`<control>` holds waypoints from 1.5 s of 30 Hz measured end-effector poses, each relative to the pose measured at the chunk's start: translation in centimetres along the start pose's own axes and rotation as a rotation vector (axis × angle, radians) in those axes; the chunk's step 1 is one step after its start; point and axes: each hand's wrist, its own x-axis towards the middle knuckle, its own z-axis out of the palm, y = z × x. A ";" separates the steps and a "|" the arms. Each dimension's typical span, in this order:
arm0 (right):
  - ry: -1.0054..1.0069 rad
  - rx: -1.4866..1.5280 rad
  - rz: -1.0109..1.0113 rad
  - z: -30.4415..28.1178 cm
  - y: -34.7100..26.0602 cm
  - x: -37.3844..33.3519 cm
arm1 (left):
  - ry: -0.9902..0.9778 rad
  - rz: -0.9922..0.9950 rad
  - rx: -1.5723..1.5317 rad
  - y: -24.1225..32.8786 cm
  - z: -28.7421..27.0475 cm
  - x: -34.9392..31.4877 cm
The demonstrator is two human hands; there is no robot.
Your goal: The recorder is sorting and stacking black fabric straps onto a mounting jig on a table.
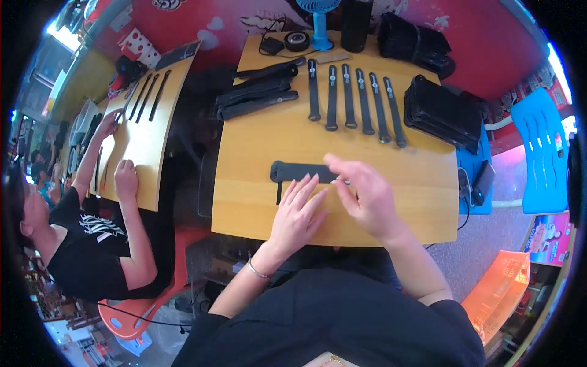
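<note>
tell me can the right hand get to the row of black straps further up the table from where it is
Probably yes. The right hand hovers over the black strap near the table's front, and the wood between it and the row of straps lies bare, with nothing in between.

Wooden table (422, 202) bearing five black straps (358, 101) laid side by side; two stacks of black pieces (443, 113) at its right; a blue fan (318, 24) and tape roll (297, 41) at the far edge. Blue chair (541, 159) right; a co-worker (85, 244) at a second table (147, 147) left.

left hand (298, 214): flat, palm down, fingers spread | right hand (367, 192): raised, fingers loosely curled
</note>
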 end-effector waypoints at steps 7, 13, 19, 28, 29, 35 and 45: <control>0.287 -0.514 -0.031 -5.7 8.7 2.4 | 0.138 -0.008 -0.106 0.9 -1.6 -1.6; 0.291 -0.687 -0.021 -6.7 12.7 2.9 | 0.208 -0.002 -0.175 0.5 -2.3 -0.1; 0.221 -0.737 0.105 -5.6 13.4 2.2 | 0.183 0.202 -0.137 1.5 -2.7 5.9; 0.335 -0.353 0.272 -5.1 14.9 3.5 | 0.122 0.244 -0.167 2.2 -0.4 8.6; 0.334 -0.351 0.267 -5.1 14.5 3.7 | 0.126 0.244 -0.163 2.1 -0.4 8.5; 0.420 -0.456 0.041 -4.7 13.7 4.2 | 0.113 0.157 -0.315 1.8 -0.6 8.1; 0.372 -0.304 -0.362 -1.1 6.2 3.8 | 0.108 -0.291 -1.104 2.9 0.5 10.4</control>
